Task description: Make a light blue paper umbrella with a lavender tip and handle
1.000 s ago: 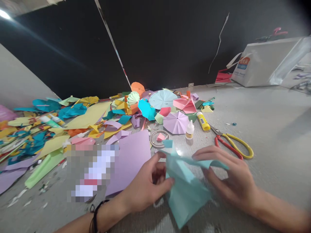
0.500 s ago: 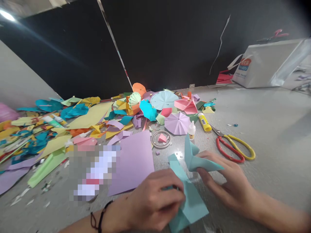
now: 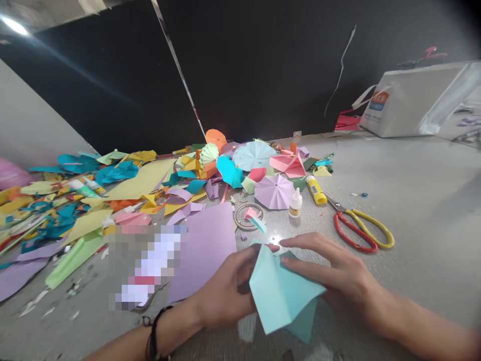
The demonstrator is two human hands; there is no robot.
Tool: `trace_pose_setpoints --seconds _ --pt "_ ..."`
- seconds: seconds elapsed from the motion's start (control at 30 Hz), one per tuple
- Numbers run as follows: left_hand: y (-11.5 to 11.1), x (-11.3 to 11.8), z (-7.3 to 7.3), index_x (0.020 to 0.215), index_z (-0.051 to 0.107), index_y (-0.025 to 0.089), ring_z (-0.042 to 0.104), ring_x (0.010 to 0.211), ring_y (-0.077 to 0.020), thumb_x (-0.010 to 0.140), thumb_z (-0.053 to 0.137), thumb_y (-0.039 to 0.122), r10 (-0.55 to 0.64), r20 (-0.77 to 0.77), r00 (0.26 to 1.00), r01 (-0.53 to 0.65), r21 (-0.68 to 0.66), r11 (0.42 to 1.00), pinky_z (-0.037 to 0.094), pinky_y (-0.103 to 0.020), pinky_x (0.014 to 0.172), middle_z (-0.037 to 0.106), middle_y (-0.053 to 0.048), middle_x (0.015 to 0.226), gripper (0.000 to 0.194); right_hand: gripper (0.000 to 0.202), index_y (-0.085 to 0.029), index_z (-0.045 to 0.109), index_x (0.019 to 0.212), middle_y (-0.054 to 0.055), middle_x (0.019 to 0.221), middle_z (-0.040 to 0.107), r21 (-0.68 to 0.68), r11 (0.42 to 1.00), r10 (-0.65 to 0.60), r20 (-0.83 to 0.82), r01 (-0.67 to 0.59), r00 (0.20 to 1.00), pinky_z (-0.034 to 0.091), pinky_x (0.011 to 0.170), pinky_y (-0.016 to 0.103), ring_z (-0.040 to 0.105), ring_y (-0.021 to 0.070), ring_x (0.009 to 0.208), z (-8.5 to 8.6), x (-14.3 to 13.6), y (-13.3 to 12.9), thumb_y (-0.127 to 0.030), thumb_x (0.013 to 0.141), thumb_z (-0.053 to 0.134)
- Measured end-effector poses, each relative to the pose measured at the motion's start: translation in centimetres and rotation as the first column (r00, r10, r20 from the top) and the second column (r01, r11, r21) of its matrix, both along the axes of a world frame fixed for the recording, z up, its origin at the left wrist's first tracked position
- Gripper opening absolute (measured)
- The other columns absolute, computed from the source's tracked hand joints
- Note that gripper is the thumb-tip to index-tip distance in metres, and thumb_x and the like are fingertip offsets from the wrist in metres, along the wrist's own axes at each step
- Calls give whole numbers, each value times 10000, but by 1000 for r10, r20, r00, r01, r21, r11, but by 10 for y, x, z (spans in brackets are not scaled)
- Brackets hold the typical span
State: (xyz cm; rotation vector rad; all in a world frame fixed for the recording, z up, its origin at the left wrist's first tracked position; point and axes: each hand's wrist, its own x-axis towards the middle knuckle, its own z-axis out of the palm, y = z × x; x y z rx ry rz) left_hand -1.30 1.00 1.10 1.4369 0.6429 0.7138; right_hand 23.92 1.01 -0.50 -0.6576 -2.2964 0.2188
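A folded sheet of light teal paper [image 3: 278,293] is held up over the table, its creased panels facing me. My left hand [image 3: 229,291] is closed on its left edge, with the fingertips partly hidden behind the sheet. My right hand [image 3: 341,276] has its index finger stretched above the top edge and another fingertip on the paper; its thumb is hidden behind the sheet. Just beyond my hands, a small teal paper scrap [image 3: 258,224] lies across the rim of a grey ring [image 3: 236,220], beside a pink scrap [image 3: 250,213].
A purple sheet [image 3: 206,245] and a blurred-out phone-like object [image 3: 150,271] lie to the left. Scissors [image 3: 361,228], a yellow glue stick [image 3: 316,189] and a small white bottle [image 3: 295,203] stand or lie farther right. Coloured paper pieces are heaped along the black wall [image 3: 263,65].
My hands have come together around the folded teal paper, which has turned and moved nearer. The long teal piece under my left hand no longer shows separately. A teal scrap now lies at the ring.
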Motion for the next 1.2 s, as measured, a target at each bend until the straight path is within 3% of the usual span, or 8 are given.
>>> trace_pose_setpoints --seconds 0.2,0.4,0.57,0.77,0.87,0.97,1.03,1.2 --pt "0 1 -5 1433 511 227 633 1203 -295 829 840 447 -176 238 955 235 -250 939 475 -430 1030 633 -140 1321 722 472 -217 678 1231 151 1362 622 -46 999 -15 130 21 991 588 972 473 623 307 1241 7 -6 -1 47 870 528" --pt "1 1 -14 1358 496 217 682 1030 -235 849 835 315 1 163 987 47 -293 955 566 -332 817 650 -113 1213 619 461 -221 604 1328 142 1363 642 -80 992 -89 62 94 994 610 965 443 650 263 1232 -4 -12 0 -5 945 467" --pt "3 0 -17 1348 432 219 720 1038 -283 836 848 327 147 87 985 -110 -339 934 590 -418 850 639 -151 1261 668 271 -227 640 1206 68 1011 785 -36 968 -252 -163 249 954 641 781 377 763 227 910 -5 -6 3 -88 984 573" --pt "2 4 -19 1294 486 214 678 889 -209 846 835 378 116 54 992 -101 -225 969 593 -312 696 640 -74 1084 591 189 -250 715 1092 20 931 814 -193 971 -192 -269 142 944 631 692 270 772 168 765 1 -7 -4 -142 938 727" --pt "-3 7 -15 1299 499 227 634 804 -165 839 835 331 95 -44 995 -101 -172 980 546 -237 594 634 -48 1077 578 139 -225 720 1034 3 777 773 -504 863 -206 -275 42 939 614 605 245 737 155 646 5 -14 -11 -315 934 753" --pt "-10 10 -11 1343 518 228 655 913 -209 833 821 258 83 -159 984 -90 -35 995 571 -277 714 664 -70 1130 593 271 -206 702 1041 -14 741 706 -815 572 -202 -245 -89 948 506 428 195 618 100 474 7 -23 -16 -463 960 694" --pt "-13 10 -11 1439 488 232 660 1042 -270 837 799 241 124 -224 967 -106 89 990 580 -344 840 665 -113 1228 678 288 -196 697 975 -41 687 637 -880 451 -167 -248 -149 954 429 397 166 527 65 429 6 -27 -17 -484 968 678" --pt "-15 8 -13 1550 418 217 614 1218 -340 886 752 295 194 -267 944 -145 194 970 515 -467 1042 637 -155 1341 748 366 -172 703 806 -25 684 609 -850 481 -172 -332 -215 927 457 528 190 526 85 559 0 -27 -8 -508 952 693"
